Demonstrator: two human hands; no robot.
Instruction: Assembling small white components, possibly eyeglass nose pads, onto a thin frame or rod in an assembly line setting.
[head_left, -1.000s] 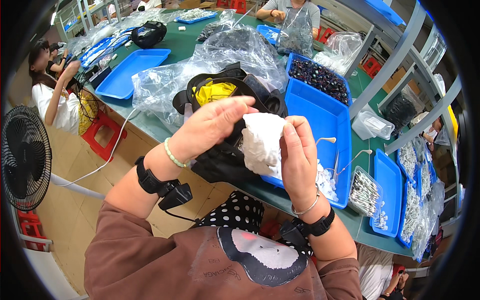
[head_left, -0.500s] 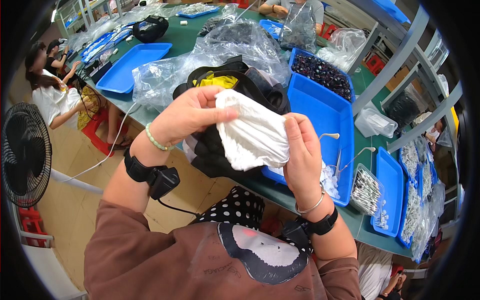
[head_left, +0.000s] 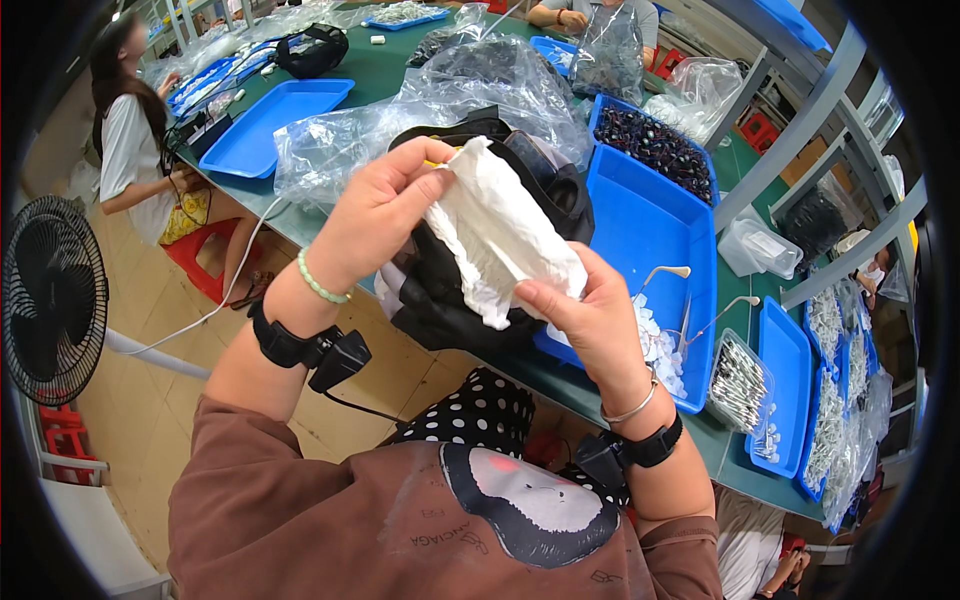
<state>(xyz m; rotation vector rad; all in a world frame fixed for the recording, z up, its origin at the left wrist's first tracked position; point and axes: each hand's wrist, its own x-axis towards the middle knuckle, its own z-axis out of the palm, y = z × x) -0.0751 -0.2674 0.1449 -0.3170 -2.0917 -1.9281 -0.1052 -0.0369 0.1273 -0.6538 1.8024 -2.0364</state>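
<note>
**A:** Head view: what do the two hands have hold of?

**B:** A crumpled white sheet of tissue-like wrapping (head_left: 500,235), held up in the air above the near edge of the green counter (head_left: 385,75). The left hand (head_left: 375,215) pinches its upper end, fingers (head_left: 425,180) closed on the material; the right hand (head_left: 590,320) clamps its lower end, thumb pressed over the fold.

**A:** How far along does the work look?

**B:** Midway, by my reading. The sheet is stretched out long between the hands, not balled up, yet creased and partly folded. It has not been set down or tucked into anything.

**A:** And what lies beneath?

**B:** A black fabric bag (head_left: 470,300) with a yellow patch showing, resting at the counter edge directly behind the sheet. Clear plastic bags (head_left: 350,140) are heaped to the left. To the right, a blue plastic tray (head_left: 650,230) holds small white pieces (head_left: 655,345) and dark beads (head_left: 655,150); whether any belong in the wrapping, I cannot tell.
</note>
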